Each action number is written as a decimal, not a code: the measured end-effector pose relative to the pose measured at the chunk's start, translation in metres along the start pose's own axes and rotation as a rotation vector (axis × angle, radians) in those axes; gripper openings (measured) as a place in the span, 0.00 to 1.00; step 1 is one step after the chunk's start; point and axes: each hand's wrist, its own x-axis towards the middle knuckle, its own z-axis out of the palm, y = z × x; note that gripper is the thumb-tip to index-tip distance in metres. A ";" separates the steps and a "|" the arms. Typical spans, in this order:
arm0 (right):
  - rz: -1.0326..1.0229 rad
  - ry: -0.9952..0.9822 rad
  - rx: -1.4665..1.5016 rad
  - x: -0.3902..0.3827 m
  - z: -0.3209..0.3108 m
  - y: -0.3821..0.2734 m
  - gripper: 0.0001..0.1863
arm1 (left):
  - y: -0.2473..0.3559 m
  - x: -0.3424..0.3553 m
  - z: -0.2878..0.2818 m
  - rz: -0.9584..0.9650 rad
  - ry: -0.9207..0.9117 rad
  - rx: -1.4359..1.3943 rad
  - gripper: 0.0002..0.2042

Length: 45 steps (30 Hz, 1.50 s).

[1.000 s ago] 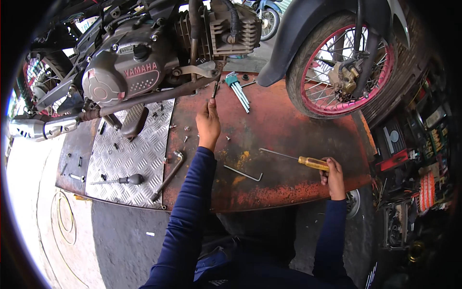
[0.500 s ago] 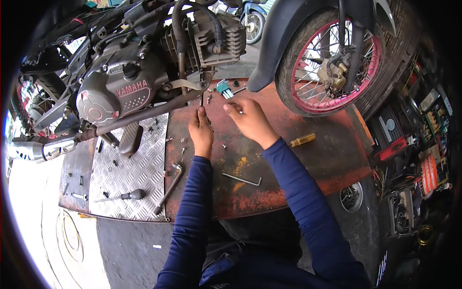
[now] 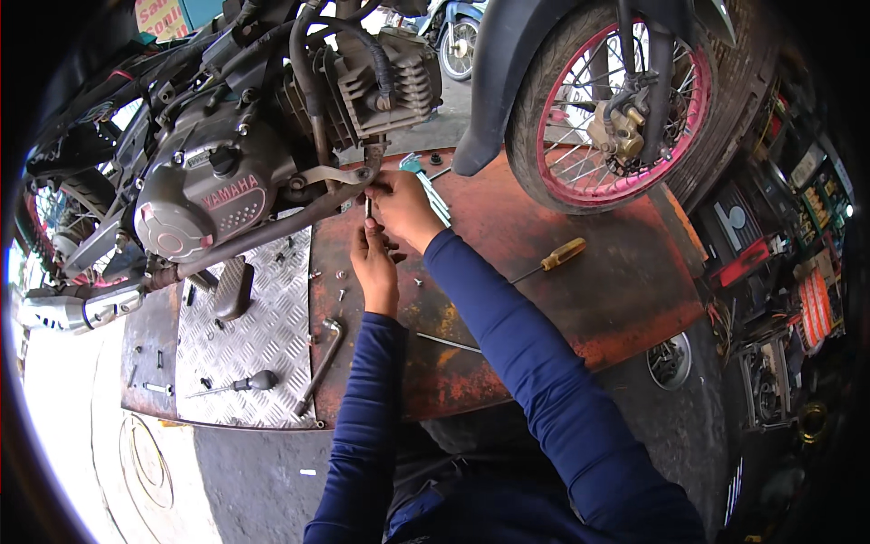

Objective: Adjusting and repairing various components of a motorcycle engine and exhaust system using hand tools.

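"Your left hand (image 3: 374, 267) pinches a thin metal rod (image 3: 369, 209), upright, fingers loosely curled."

"Your right hand (image 3: 405, 208) is half closed at its upper end; I can't tell whether it grips."

"That end is near the exhaust pipe (image 3: 272, 228). Steady it low, keep it straight."

"And mind your knuckles under the engine (image 3: 199, 195)."

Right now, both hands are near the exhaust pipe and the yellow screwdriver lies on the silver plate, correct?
No: the head view shows the yellow screwdriver on the red tabletop. The left hand and right hand are near the exhaust pipe.
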 end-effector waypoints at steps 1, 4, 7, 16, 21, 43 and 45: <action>-0.117 0.028 0.024 0.002 0.002 0.000 0.07 | 0.001 -0.004 -0.002 -0.048 0.010 -0.066 0.17; -0.241 0.117 0.036 0.005 0.007 0.005 0.06 | 0.005 -0.016 -0.005 -0.118 0.050 -0.178 0.17; -0.206 0.174 0.010 0.006 0.003 0.012 0.04 | 0.007 -0.017 -0.002 -0.184 0.092 -0.271 0.16; -0.069 -0.046 0.110 0.007 -0.005 0.006 0.05 | 0.024 0.017 -0.022 -0.121 -0.160 0.295 0.17; -0.179 0.126 -0.122 0.004 -0.004 0.001 0.03 | 0.021 0.023 -0.022 0.465 -0.206 0.774 0.13; 0.136 -0.090 0.451 0.006 -0.012 -0.007 0.09 | 0.034 0.025 -0.020 0.255 -0.385 0.506 0.08; 0.079 -0.063 0.341 0.007 -0.013 -0.007 0.09 | 0.034 0.025 -0.020 0.221 -0.364 0.504 0.08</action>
